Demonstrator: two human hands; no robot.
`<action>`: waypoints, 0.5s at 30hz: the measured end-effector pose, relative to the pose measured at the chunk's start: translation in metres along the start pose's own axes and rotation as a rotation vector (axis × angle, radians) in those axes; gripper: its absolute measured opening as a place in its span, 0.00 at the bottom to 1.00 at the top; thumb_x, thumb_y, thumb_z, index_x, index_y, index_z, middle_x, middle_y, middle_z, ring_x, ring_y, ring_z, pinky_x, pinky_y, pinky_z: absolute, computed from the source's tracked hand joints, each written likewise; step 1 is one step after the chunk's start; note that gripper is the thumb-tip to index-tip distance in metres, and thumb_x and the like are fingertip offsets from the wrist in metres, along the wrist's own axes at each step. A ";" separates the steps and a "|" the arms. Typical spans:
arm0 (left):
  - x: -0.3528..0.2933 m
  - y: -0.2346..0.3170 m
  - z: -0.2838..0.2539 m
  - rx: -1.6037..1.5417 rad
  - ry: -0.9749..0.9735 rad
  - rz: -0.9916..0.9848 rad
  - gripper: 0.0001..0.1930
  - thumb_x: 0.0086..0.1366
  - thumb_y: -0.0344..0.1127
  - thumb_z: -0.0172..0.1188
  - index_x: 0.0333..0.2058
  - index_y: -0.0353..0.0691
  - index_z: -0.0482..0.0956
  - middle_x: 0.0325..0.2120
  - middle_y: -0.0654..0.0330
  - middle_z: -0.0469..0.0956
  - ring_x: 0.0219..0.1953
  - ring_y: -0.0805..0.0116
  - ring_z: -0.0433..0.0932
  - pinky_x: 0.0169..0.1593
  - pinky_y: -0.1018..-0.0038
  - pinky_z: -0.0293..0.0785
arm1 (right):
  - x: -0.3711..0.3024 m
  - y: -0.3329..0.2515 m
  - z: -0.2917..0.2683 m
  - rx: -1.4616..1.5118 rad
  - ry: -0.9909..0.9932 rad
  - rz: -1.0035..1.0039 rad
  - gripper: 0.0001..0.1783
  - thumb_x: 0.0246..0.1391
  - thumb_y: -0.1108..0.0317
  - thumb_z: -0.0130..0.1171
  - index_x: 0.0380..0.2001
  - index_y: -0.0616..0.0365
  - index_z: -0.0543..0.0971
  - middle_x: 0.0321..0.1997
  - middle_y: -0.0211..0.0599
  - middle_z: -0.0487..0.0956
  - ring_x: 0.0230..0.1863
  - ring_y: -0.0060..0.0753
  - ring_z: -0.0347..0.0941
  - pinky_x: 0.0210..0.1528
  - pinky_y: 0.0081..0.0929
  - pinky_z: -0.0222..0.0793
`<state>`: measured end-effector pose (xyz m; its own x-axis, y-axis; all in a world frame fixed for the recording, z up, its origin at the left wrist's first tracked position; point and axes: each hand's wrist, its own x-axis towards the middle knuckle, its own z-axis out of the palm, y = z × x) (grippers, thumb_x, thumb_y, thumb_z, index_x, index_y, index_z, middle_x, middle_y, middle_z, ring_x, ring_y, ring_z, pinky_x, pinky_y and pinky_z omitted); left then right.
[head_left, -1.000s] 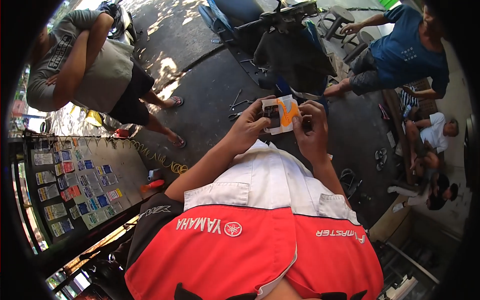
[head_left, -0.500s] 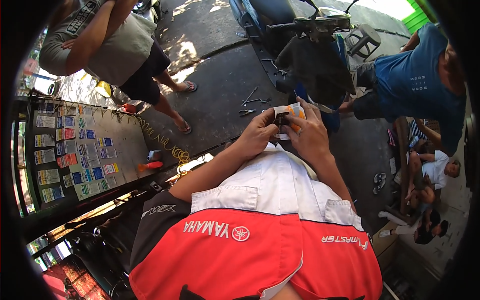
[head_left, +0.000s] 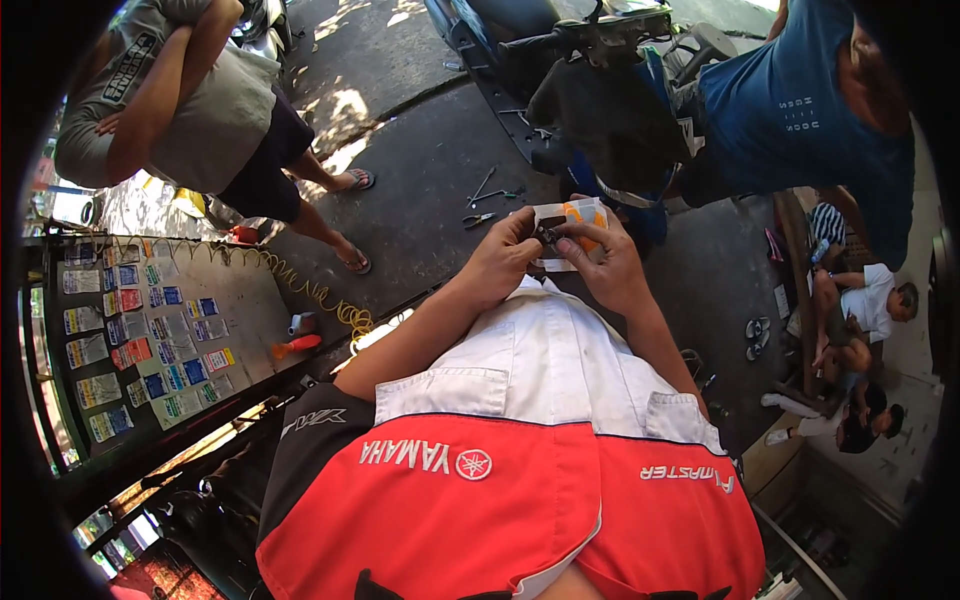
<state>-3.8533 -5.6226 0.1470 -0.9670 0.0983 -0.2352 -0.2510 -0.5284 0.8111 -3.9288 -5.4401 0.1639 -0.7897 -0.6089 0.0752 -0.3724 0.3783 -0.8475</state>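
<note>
Lettering [head_left: 405,456] marks a red shirt [head_left: 500,510], blue shirt [head_left: 760,110], grey shirt [head_left: 215,110].

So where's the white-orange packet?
Packet is above and right of centre in head view, between left hand and right hand, beside a small dark part.

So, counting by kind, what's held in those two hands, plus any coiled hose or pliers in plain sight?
White-and-orange packet, between left hand and right hand: 1
Small dark part, held there too: 1
Yellow coiled hose: 1
Pliers: 1
Total: 4
</note>
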 end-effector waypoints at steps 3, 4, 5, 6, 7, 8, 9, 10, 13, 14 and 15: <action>0.005 -0.008 -0.001 0.007 -0.019 -0.010 0.22 0.66 0.22 0.45 0.59 0.35 0.70 0.48 0.60 0.76 0.46 0.74 0.79 0.50 0.74 0.79 | -0.003 -0.009 0.003 -0.103 0.036 0.018 0.17 0.50 0.64 0.74 0.42 0.58 0.87 0.62 0.50 0.75 0.62 0.48 0.72 0.64 0.36 0.67; 0.005 -0.010 -0.002 0.011 -0.031 -0.006 0.22 0.67 0.22 0.46 0.59 0.35 0.70 0.49 0.60 0.76 0.46 0.74 0.79 0.50 0.74 0.78 | -0.003 -0.013 0.002 -0.174 0.049 0.019 0.17 0.49 0.63 0.74 0.42 0.58 0.87 0.61 0.51 0.75 0.62 0.48 0.71 0.64 0.36 0.67; 0.006 -0.010 -0.002 0.012 -0.032 -0.011 0.22 0.67 0.22 0.46 0.59 0.35 0.70 0.49 0.60 0.76 0.46 0.74 0.79 0.50 0.74 0.78 | -0.003 -0.015 0.000 -0.171 0.051 0.023 0.17 0.49 0.63 0.74 0.42 0.58 0.87 0.61 0.51 0.75 0.62 0.48 0.71 0.64 0.36 0.67; 0.007 -0.011 -0.003 -0.028 -0.052 -0.030 0.22 0.67 0.23 0.47 0.60 0.36 0.70 0.48 0.60 0.77 0.46 0.74 0.78 0.49 0.74 0.78 | -0.002 -0.017 -0.003 -0.227 0.037 0.024 0.17 0.48 0.61 0.74 0.41 0.57 0.88 0.62 0.50 0.75 0.64 0.49 0.69 0.66 0.38 0.65; 0.007 -0.011 -0.004 -0.068 -0.072 -0.048 0.22 0.67 0.23 0.49 0.60 0.36 0.70 0.48 0.61 0.77 0.45 0.74 0.78 0.49 0.75 0.78 | -0.001 -0.018 -0.004 -0.283 0.023 0.025 0.18 0.47 0.59 0.75 0.40 0.56 0.88 0.64 0.50 0.74 0.65 0.51 0.67 0.67 0.39 0.62; 0.006 -0.008 -0.002 -0.069 -0.075 -0.052 0.22 0.67 0.23 0.49 0.60 0.36 0.70 0.48 0.61 0.77 0.45 0.74 0.78 0.49 0.75 0.78 | 0.000 -0.018 -0.005 -0.284 0.025 0.030 0.18 0.47 0.59 0.75 0.40 0.56 0.88 0.64 0.50 0.74 0.65 0.51 0.67 0.67 0.39 0.62; 0.004 -0.003 0.002 -0.110 -0.076 -0.063 0.23 0.67 0.23 0.49 0.61 0.37 0.69 0.48 0.61 0.77 0.45 0.74 0.78 0.49 0.76 0.77 | 0.002 -0.017 -0.006 -0.306 0.013 0.023 0.17 0.46 0.59 0.75 0.38 0.56 0.89 0.63 0.50 0.75 0.65 0.50 0.66 0.68 0.39 0.62; 0.002 0.000 0.004 -0.151 -0.076 -0.075 0.24 0.67 0.23 0.50 0.62 0.37 0.68 0.48 0.61 0.76 0.44 0.75 0.78 0.48 0.77 0.76 | 0.003 -0.017 -0.006 -0.327 0.000 0.016 0.17 0.45 0.59 0.75 0.37 0.56 0.89 0.62 0.49 0.75 0.66 0.50 0.66 0.68 0.39 0.62; 0.001 -0.004 -0.002 -0.183 -0.137 -0.058 0.28 0.64 0.21 0.49 0.64 0.34 0.64 0.52 0.56 0.75 0.51 0.67 0.79 0.55 0.69 0.76 | 0.006 -0.025 0.002 -0.451 0.015 -0.064 0.16 0.45 0.60 0.75 0.36 0.56 0.89 0.61 0.50 0.76 0.66 0.50 0.66 0.68 0.39 0.63; 0.000 -0.005 -0.003 -0.187 -0.135 -0.059 0.28 0.64 0.21 0.49 0.64 0.34 0.64 0.52 0.56 0.75 0.51 0.67 0.79 0.55 0.69 0.76 | 0.006 -0.024 0.003 -0.452 0.011 -0.062 0.16 0.45 0.60 0.75 0.36 0.56 0.89 0.61 0.50 0.76 0.66 0.50 0.66 0.68 0.39 0.63; -0.003 -0.006 -0.003 -0.191 -0.120 -0.047 0.29 0.63 0.21 0.49 0.65 0.34 0.64 0.53 0.56 0.75 0.51 0.67 0.78 0.56 0.68 0.75 | 0.006 -0.023 0.005 -0.470 0.011 -0.065 0.15 0.45 0.60 0.75 0.36 0.56 0.89 0.62 0.50 0.76 0.66 0.50 0.66 0.68 0.40 0.63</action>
<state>-3.8491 -5.6220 0.1409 -0.9555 0.2203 -0.1961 -0.2943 -0.6694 0.6821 -3.9225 -5.4551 0.1811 -0.7615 -0.6354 0.1280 -0.5995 0.6155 -0.5115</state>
